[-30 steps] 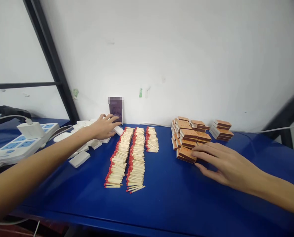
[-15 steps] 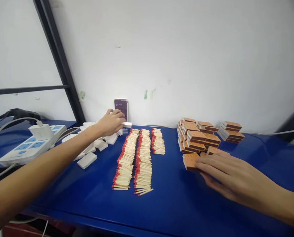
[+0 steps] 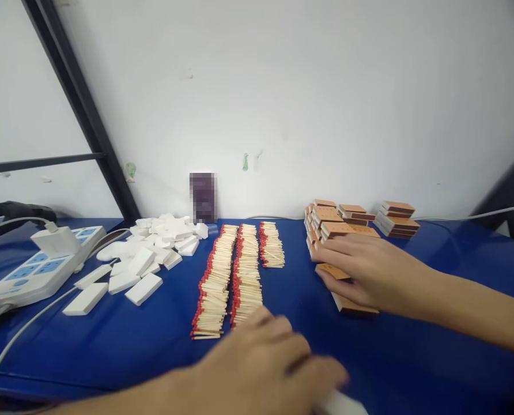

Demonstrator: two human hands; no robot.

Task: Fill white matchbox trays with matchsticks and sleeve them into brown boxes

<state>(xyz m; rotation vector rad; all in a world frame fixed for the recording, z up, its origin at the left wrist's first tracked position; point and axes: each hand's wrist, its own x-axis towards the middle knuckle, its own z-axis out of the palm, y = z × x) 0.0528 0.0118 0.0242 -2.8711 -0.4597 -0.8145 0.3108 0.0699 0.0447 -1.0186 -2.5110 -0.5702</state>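
My left hand (image 3: 269, 363), blurred by motion, is at the front of the table with its fingers closed on a white matchbox tray (image 3: 341, 403), cut off by the lower edge. Over at the right, my right hand (image 3: 369, 268) has its thumb and fingers around an orange-topped matchbox sleeve (image 3: 333, 271). Another sleeve (image 3: 354, 305) lies just under that hand, partly covered. Behind it rises a stack of matchbox sleeves (image 3: 326, 214). Red-headed matches lie in a left row (image 3: 216, 276), a middle row (image 3: 247, 271) and a shorter right row (image 3: 272, 245).
A heap of white trays (image 3: 153, 245) lies at the left, beside a power strip (image 3: 45, 268) with a charger (image 3: 56, 241) and cables. A phone (image 3: 203, 197), pixelated, leans on the wall. Another sleeve stack (image 3: 397, 219) stands at the back right.
My left hand has come from the back left to the front middle with the white tray. My right hand has shifted slightly left and up over the sleeves. The view has turned slightly right.
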